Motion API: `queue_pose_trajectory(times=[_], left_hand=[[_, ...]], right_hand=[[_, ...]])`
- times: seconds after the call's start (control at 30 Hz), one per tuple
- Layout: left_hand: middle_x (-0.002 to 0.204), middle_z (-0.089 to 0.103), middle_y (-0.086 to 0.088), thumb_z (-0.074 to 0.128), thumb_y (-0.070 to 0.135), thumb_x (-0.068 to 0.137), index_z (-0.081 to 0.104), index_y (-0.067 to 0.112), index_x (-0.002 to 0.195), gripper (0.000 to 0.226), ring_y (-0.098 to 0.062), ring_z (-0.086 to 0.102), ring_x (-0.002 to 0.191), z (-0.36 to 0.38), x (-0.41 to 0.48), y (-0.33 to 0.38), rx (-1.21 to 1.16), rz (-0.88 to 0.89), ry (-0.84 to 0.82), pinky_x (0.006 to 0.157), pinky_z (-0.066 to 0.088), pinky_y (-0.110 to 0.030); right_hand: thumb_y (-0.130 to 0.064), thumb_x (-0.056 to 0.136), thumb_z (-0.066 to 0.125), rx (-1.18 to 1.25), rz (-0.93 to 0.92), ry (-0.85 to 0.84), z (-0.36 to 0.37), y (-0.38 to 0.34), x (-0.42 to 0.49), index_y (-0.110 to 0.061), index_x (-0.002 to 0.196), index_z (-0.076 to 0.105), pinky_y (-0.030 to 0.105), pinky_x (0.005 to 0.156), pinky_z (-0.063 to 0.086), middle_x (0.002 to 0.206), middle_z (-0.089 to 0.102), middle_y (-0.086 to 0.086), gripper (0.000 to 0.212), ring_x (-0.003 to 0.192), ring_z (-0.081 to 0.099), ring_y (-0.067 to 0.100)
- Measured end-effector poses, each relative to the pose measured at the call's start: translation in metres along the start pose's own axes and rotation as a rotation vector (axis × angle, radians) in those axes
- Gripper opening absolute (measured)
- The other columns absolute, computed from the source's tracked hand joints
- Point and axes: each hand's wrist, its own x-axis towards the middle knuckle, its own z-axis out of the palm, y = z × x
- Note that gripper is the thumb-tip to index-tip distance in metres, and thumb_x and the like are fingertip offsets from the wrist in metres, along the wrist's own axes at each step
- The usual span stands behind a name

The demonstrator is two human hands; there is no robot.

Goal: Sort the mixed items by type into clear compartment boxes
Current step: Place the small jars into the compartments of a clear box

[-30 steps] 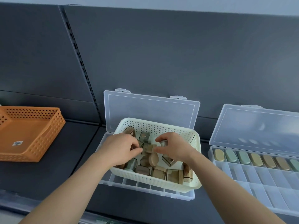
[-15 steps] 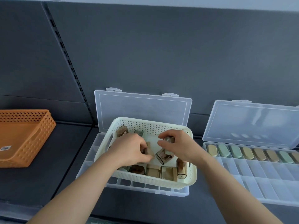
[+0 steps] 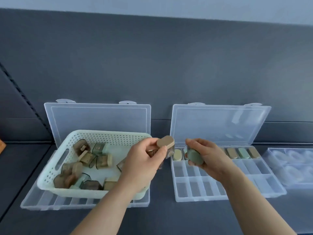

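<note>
Both hands are loaded: my left hand (image 3: 144,160) grips a tan-capped piece (image 3: 165,141), right hand (image 3: 206,156) a green-capped piece (image 3: 194,156), over the right compartment box (image 3: 203,195). I'd seat each upright, one per cell.

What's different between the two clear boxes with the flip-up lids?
The left clear box has a white basket of mixed items sitting on it, hiding most compartments; the right clear box is uncovered. The right box's back row holds tan and green pieces; its nearer rows look empty. Both have lids propped open.
</note>
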Motion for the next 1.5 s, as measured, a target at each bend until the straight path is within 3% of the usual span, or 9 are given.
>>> queue_pose_trajectory(times=[0.17, 0.3, 0.4, 0.53, 0.77, 1.03, 1.23, 1.37, 1.5], left_hand=[[0.088, 0.07, 0.019, 0.062, 0.036, 0.087, 0.063, 0.035, 0.102, 0.015, -0.002, 0.065, 0.078, 0.065, -0.002, -0.022, 0.128, -0.055, 0.028, 0.073, 0.056, -0.032], [0.1, 0.06, 0.016, 0.063, 0.043, 0.086, 0.061, 0.035, 0.107, 0.023, -0.001, 0.057, 0.083, 0.098, -0.004, -0.043, 0.383, -0.09, 0.146, 0.075, 0.051, -0.026], [0.09, 0.061, 0.016, 0.06, 0.052, 0.085, 0.063, 0.035, 0.103, 0.025, -0.004, 0.058, 0.078, 0.107, -0.005, -0.058, 0.549, -0.096, 0.226, 0.067, 0.053, -0.03], [0.079, 0.063, 0.02, 0.062, 0.054, 0.083, 0.064, 0.036, 0.097, 0.024, -0.003, 0.058, 0.071, 0.112, -0.005, -0.06, 0.675, -0.117, 0.251, 0.054, 0.047, -0.023], [0.092, 0.053, 0.012, 0.066, 0.064, 0.073, 0.061, 0.031, 0.087, 0.036, -0.006, 0.057, 0.068, 0.113, -0.002, -0.063, 0.856, -0.21, 0.219, 0.05, 0.04, -0.019], [0.092, 0.059, 0.014, 0.062, 0.062, 0.079, 0.06, 0.03, 0.102, 0.039, -0.003, 0.057, 0.081, 0.105, -0.006, -0.067, 0.542, -0.261, 0.194, 0.06, 0.044, -0.018], [0.091, 0.065, 0.014, 0.062, 0.054, 0.083, 0.064, 0.026, 0.099, 0.032, -0.005, 0.061, 0.087, 0.101, -0.006, -0.073, 0.306, -0.315, 0.174, 0.077, 0.056, -0.031], [0.087, 0.064, 0.007, 0.055, 0.034, 0.091, 0.061, 0.027, 0.095, 0.01, -0.011, 0.061, 0.085, 0.096, -0.006, -0.064, 0.092, -0.372, 0.176, 0.075, 0.052, -0.032], [0.101, 0.06, 0.004, 0.047, 0.017, 0.093, 0.054, 0.031, 0.107, 0.021, -0.013, 0.057, 0.094, 0.091, -0.009, -0.059, 0.024, -0.374, 0.077, 0.079, 0.048, -0.029]], right_hand=[[-0.004, 0.089, 0.056, 0.027, 0.015, -0.012, -0.057, 0.014, 0.003, -0.007, 0.102, 0.066, 0.033, 0.073, 0.055, 0.096, 0.062, 0.009, 0.017, 0.084, 0.058, 0.018], [-0.016, 0.082, 0.07, -0.291, -0.008, -0.066, -0.084, 0.028, 0.006, -0.019, 0.11, 0.063, 0.042, 0.1, 0.048, 0.108, 0.062, 0.006, 0.028, 0.095, 0.063, 0.02], [-0.031, 0.071, 0.082, -0.36, -0.046, -0.038, -0.09, 0.035, 0.01, -0.021, 0.113, 0.056, 0.027, 0.081, 0.056, 0.11, 0.061, 0.005, 0.051, 0.095, 0.065, 0.02], [-0.034, 0.07, 0.082, -0.428, -0.111, -0.018, -0.093, 0.038, 0.016, -0.01, 0.103, 0.06, 0.024, 0.058, 0.056, 0.098, 0.065, 0.005, 0.046, 0.073, 0.067, 0.02], [-0.022, 0.083, 0.074, -0.383, -0.181, -0.186, -0.095, 0.046, 0.025, -0.023, 0.117, 0.061, 0.019, 0.068, 0.054, 0.108, 0.063, 0.006, 0.037, 0.088, 0.064, 0.018], [-0.027, 0.079, 0.072, -0.746, -0.374, -0.19, -0.082, 0.055, 0.034, -0.023, 0.105, 0.058, 0.015, 0.063, 0.048, 0.101, 0.06, -0.01, 0.03, 0.068, 0.056, 0.005], [-0.036, 0.078, 0.069, -0.99, -0.481, -0.154, -0.067, 0.056, 0.04, -0.018, 0.114, 0.06, 0.016, 0.072, 0.048, 0.103, 0.054, -0.006, 0.041, 0.079, 0.055, 0.009], [-0.04, 0.078, 0.069, -1.052, -0.465, -0.109, -0.063, 0.054, 0.044, -0.021, 0.103, 0.055, 0.021, 0.065, 0.047, 0.095, 0.055, -0.006, 0.035, 0.073, 0.053, 0.011], [-0.035, 0.084, 0.065, -1.109, -0.458, -0.103, -0.059, 0.058, 0.045, -0.018, 0.1, 0.063, 0.027, 0.073, 0.053, 0.098, 0.053, -0.003, 0.023, 0.075, 0.057, 0.014]])
